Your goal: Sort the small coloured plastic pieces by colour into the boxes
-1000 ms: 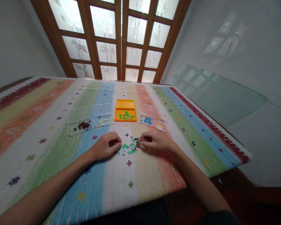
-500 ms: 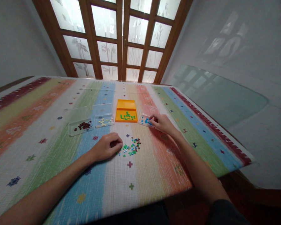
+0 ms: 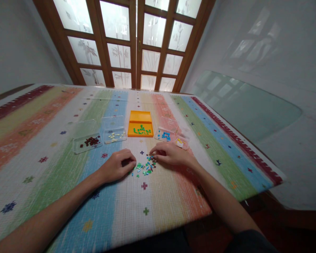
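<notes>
A loose pile of tiny green, blue and brown building bricks [image 3: 147,166] lies on the striped cloth. At its left edge rests my left hand [image 3: 118,164], thumb and forefinger pressed together; whatever may be between them is hidden. My right hand [image 3: 171,154] reaches over the right side of the pile, thumb and forefinger a little apart near the brown bricks, with nothing visible between them. Behind it stand a clear box of blue bricks [image 3: 165,135] and a smaller clear box with yellow and white pieces [image 3: 180,142].
An open orange case [image 3: 140,116] holds green bricks at the middle. To its left are a clear box of pale yellow bricks [image 3: 116,136] and one of dark brown bricks [image 3: 91,141], lids tilted back. The tablecloth [image 3: 126,218] ends near my body.
My right hand has left the blue-brick box and come back left and nearer, to the pile. The small box with yellow and white pieces is now uncovered. My left hand stays put.
</notes>
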The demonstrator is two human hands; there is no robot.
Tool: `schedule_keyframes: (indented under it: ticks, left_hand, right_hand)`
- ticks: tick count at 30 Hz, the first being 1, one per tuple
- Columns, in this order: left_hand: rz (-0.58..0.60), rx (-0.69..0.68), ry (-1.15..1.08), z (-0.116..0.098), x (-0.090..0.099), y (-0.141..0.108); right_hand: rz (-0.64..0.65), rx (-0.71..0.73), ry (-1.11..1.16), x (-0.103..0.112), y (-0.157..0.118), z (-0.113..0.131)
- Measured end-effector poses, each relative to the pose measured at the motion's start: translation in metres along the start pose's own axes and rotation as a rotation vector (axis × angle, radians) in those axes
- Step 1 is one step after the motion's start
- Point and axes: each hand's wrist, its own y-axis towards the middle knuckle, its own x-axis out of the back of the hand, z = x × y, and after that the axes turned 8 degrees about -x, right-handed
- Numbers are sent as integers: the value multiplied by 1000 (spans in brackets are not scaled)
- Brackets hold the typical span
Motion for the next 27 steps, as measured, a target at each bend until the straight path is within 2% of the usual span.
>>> schedule_keyframes:
  ticks: [5,12,20,27]
  left_hand:
    - [2,-7,5,-1,0,0]
    - [-1,-9,5,-2,0,1]
    - [0,-8,3,-3,0,1]
    - [4,-3,3,-2,0,1]
  right_hand:
    - [-41,-16,-66,-1,1,8]
    - [-7,-22,-118,-5,1,8]
    - [-44,-88,-51,-12,1,10]
    - [-65,-111,92,-3,-2,6]
